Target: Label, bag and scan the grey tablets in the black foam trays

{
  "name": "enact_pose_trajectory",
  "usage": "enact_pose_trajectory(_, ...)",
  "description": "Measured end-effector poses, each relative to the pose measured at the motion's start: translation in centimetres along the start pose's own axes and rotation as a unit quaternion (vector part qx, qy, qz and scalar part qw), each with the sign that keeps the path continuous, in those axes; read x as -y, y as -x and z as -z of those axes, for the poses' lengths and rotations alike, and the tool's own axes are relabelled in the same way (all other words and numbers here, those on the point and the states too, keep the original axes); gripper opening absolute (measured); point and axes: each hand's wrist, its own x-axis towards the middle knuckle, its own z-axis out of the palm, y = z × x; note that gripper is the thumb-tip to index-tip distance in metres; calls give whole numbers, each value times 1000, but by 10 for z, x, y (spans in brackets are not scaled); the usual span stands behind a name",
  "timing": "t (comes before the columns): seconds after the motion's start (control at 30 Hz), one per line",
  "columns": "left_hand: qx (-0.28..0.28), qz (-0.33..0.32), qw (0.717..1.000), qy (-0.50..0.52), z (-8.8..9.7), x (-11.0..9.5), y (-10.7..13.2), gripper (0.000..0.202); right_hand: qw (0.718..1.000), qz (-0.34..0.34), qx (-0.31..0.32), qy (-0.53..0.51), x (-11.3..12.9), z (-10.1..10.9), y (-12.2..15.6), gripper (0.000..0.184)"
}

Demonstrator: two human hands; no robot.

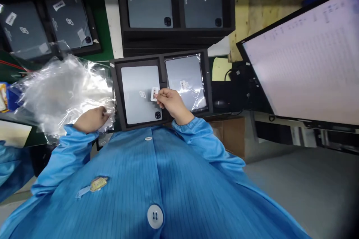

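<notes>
1 barcode label (pixel 154 93) | pinched at right hand (pixel 171 101) fingertips | over tablet (pixel 139 93)

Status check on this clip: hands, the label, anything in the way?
Right hand pinching barcode label over bare tablet in black tray. Left hand gripping clear plastic bag. Neighbouring tablet bagged. Nothing blocking.

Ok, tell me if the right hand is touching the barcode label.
Touching. The head view shows the right hand pinching the barcode label between its fingertips, over the unwrapped tablet.
</notes>
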Motion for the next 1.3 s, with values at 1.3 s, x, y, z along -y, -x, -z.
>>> enact_pose_trajectory(1.3, -119, -285, 940, 143, -69, -225, -79, 21, 969, 111, -165, 149, -34, 174, 49, 30)
